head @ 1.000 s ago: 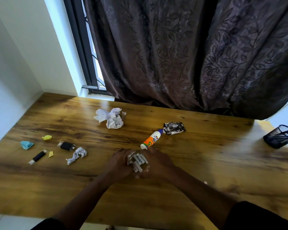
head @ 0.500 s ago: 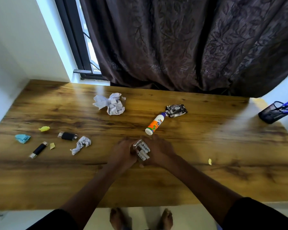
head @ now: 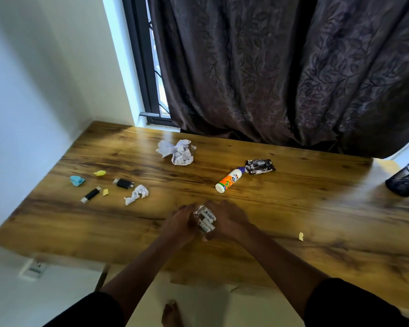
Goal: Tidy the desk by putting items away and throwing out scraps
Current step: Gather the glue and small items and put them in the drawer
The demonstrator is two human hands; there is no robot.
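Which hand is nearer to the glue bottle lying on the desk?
Right. The right hand sits just below the glue bottle, close to its white base. The left hand lies farther, below and to the bottle's left. Both hold the small clear container.

The mesh cup (head: 405, 182) is cut off by the right edge. Both hands (head: 182, 223) (head: 229, 219) cover most of the clear holder (head: 204, 220); its small white sticks (head: 207, 220) are too blurred to identify.
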